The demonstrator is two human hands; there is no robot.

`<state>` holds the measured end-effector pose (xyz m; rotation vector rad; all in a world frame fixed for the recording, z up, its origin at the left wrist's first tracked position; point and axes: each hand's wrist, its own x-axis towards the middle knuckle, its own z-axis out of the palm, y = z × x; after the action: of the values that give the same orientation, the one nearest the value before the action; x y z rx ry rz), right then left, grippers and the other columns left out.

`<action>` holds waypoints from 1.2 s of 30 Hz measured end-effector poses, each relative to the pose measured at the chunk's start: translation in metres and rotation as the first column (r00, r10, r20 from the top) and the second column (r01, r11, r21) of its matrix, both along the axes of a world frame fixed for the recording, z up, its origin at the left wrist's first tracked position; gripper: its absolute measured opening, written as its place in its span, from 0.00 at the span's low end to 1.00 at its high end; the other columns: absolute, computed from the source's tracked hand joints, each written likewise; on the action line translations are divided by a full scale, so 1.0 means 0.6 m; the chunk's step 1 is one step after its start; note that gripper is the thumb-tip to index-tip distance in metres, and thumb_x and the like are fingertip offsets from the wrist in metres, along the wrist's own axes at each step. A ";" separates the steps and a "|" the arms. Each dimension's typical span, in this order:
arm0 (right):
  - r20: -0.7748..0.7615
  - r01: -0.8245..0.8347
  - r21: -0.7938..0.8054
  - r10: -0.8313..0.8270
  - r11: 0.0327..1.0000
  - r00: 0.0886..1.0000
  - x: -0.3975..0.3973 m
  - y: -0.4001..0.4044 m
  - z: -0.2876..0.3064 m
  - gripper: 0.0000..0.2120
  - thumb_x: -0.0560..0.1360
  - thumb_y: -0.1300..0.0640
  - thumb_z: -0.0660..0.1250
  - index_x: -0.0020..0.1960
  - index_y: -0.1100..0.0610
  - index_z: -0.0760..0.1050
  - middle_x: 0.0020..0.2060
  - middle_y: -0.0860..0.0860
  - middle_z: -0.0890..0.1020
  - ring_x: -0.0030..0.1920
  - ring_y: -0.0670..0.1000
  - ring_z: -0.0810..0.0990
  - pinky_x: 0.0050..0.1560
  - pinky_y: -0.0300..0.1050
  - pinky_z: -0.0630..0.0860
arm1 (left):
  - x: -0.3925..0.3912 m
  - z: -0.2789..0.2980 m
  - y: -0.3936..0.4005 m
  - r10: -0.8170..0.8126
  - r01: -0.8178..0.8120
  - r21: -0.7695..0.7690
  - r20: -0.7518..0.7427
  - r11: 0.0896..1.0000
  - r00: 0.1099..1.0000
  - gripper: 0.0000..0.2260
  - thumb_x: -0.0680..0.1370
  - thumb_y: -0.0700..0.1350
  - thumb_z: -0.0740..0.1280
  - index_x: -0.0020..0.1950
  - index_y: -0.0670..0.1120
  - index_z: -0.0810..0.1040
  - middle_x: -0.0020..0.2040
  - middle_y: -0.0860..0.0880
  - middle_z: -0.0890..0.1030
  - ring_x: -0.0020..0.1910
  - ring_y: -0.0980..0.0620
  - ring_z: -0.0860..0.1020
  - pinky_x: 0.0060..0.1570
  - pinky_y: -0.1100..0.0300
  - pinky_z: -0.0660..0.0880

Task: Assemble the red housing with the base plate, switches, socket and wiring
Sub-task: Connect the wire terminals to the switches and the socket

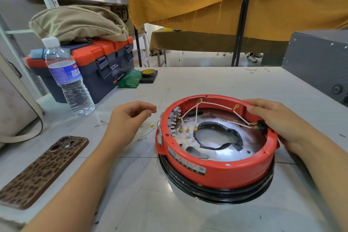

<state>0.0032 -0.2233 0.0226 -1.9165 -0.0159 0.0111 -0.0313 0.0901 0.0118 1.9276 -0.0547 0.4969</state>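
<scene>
The round red housing (222,169) lies open side up on the white table, on a black ring. Inside it a silver base plate (250,143) shows, with white wires (216,104) and brass terminals running to a grey switch block (174,120) at the left wall and a black socket (262,126) at the right wall. My right hand (282,118) grips the housing's right rim by the socket, thumb on the inside. My left hand (128,118) hovers left of the housing with fingers loosely curled, holding nothing I can see. Loose terminal wires (148,130) lie beneath it.
A phone in a leopard-print case (43,171) lies at the front left. A water bottle (67,77) and a blue and orange toolbox (90,66) stand at the back left, a roll of tape (149,72) behind. A grey box (318,62) sits at the back right.
</scene>
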 end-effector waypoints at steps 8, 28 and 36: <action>-0.010 -0.050 -0.227 0.049 0.973 0.999 -0.005 -0.018 0.014 0.13 0.78 0.47 0.61 0.59 0.50 0.75 0.52 0.46 0.79 0.50 0.46 0.77 0.56 0.44 0.70 | -0.011 0.025 -0.012 -0.003 0.004 0.055 -0.015 0.998 1.000 0.10 0.75 0.37 0.69 0.41 0.53 0.83 0.41 0.49 0.84 0.44 0.47 0.81 0.50 0.50 0.78; -0.050 -0.085 -0.169 0.078 0.982 0.996 -0.012 -0.001 0.002 0.09 0.78 0.57 0.55 0.55 0.50 0.71 0.41 0.55 0.78 0.33 0.51 0.73 0.32 0.43 0.69 | -0.025 0.102 -0.187 -0.381 0.286 0.621 0.022 0.730 0.924 0.05 0.72 0.39 0.73 0.42 0.49 0.83 0.52 0.56 0.75 0.39 0.62 0.76 0.43 0.72 0.72; -0.016 -0.052 -0.132 0.050 0.990 0.999 -0.013 0.009 -0.002 0.11 0.77 0.56 0.54 0.55 0.49 0.72 0.41 0.52 0.76 0.36 0.50 0.73 0.31 0.44 0.68 | -0.004 0.096 -0.235 -0.407 0.308 0.686 -0.019 0.659 0.913 0.01 0.71 0.39 0.73 0.40 0.44 0.84 0.51 0.54 0.76 0.41 0.57 0.77 0.42 0.78 0.68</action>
<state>-0.0048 -0.2177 0.0214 -2.0484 -0.0569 0.0607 -0.0338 -0.0509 0.0696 2.5093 -0.8044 0.3567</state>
